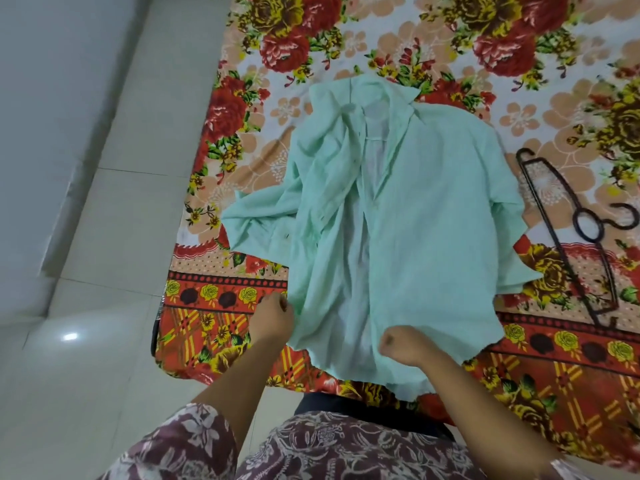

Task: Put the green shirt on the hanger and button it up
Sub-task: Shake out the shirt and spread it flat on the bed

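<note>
Grips the limp, light green shirt (415,202) by its hem in left hand (273,318) and right hand (403,344), probably better retaken at the collar (377,98).

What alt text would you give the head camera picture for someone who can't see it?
A person's left hand and right hand grip the hem of a green shirt lying open, unbuttoned, on a floral bedsheet. A dark hanger lies beside it, unused.

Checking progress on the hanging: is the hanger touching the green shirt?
Apart. The head view shows a strip of flowered sheet between the shirt and the hanger lying to its right.
</note>
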